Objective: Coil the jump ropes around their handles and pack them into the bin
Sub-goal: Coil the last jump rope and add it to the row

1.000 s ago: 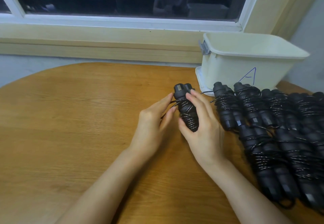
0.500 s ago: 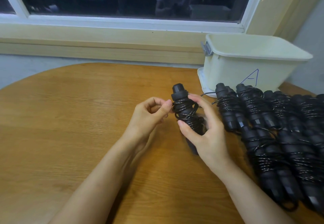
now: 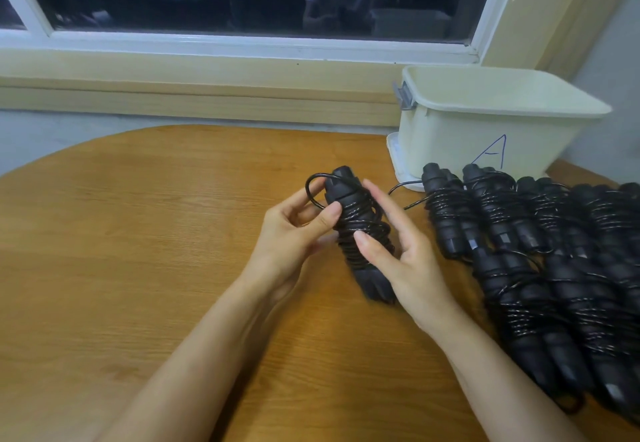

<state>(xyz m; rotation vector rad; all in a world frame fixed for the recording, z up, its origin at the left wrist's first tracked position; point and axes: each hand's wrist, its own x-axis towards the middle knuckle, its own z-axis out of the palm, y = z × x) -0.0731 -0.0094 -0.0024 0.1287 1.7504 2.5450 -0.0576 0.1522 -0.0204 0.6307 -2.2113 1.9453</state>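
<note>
A black jump rope [image 3: 360, 230], its cord coiled round its two handles, is held tilted above the wooden table [image 3: 138, 251]. My right hand [image 3: 401, 254] grips the bundle from the right, thumb across the coils. My left hand [image 3: 294, 230] pinches a loose loop of cord at the upper left of the handles. A pile of several coiled black jump ropes [image 3: 540, 254] lies on the table to the right. The cream bin [image 3: 485, 119], marked with a blue "A", stands behind that pile; its inside is hidden from here.
The bin has a grey latch [image 3: 403, 95] on its left end and sits on a white lid [image 3: 398, 161]. A window sill and wall run behind the table. A loose cord end [image 3: 405, 187] pokes out left of the pile.
The bundle has tilted and dropped lower in my right hand. My left hand has pulled a loop of cord out at the top left of the handles.
</note>
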